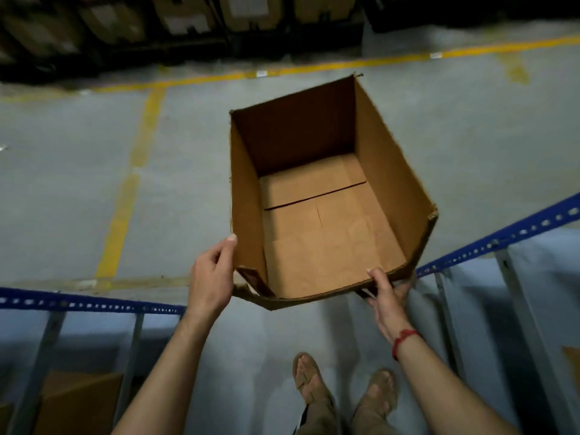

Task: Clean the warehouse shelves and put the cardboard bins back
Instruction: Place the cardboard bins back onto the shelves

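Note:
An open-topped brown cardboard bin (317, 221) with a cut-down near wall is held in front of me, and nothing lies inside it. My left hand (211, 277) grips its near left corner, the thumb against the left wall. My right hand (387, 293) pinches the low near edge at the right corner, thumb on top and fingers underneath. The bin hangs above a blue perforated shelf beam (91, 301) and the grey floor beyond it.
A second blue beam (502, 238) runs up to the right, with grey uprights (514, 293) below. Another cardboard bin (78, 400) sits on a lower shelf at bottom left. Yellow floor lines (125, 196) cross the aisle. Dark racks with boxes (185, 17) stand opposite.

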{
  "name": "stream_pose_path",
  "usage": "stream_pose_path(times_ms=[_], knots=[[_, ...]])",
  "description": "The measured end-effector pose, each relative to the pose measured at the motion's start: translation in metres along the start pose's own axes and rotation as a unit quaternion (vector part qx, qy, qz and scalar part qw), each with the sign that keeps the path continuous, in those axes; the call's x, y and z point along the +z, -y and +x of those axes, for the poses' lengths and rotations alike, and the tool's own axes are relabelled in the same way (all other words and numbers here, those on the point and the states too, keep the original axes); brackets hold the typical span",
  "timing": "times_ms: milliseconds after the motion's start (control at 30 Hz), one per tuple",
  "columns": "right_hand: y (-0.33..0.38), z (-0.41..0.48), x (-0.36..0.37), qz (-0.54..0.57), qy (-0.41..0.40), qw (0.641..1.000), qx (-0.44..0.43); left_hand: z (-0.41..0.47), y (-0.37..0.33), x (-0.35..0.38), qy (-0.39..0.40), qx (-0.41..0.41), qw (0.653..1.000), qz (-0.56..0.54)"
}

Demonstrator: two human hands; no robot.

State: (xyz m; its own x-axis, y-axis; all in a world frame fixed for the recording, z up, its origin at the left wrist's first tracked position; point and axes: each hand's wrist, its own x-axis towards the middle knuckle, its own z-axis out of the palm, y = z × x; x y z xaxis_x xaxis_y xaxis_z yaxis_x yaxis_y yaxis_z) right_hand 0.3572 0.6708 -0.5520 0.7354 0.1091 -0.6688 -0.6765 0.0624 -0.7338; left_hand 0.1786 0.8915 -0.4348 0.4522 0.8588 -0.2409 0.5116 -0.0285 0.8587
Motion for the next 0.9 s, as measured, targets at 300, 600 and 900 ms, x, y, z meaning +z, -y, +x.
stream_pose_path(times_ms=[300,600,900], knots=[[0.05,-0.061,0.033,0.018,0.004,0.998,-0.055,-0.054,-0.013,0.009,0.037,-0.092,0.973,-0.21],[0.099,-0.105,0.028,0.02,0.016,0.995,-0.099,-0.069,-0.032,0.016,-0.018,-0.028,0.983,-0.182],[0.127,-0.177,0.004,0.081,0.035,0.984,-0.155,-0.114,-0.083,-0.008,-0.098,0.096,0.965,-0.222]])
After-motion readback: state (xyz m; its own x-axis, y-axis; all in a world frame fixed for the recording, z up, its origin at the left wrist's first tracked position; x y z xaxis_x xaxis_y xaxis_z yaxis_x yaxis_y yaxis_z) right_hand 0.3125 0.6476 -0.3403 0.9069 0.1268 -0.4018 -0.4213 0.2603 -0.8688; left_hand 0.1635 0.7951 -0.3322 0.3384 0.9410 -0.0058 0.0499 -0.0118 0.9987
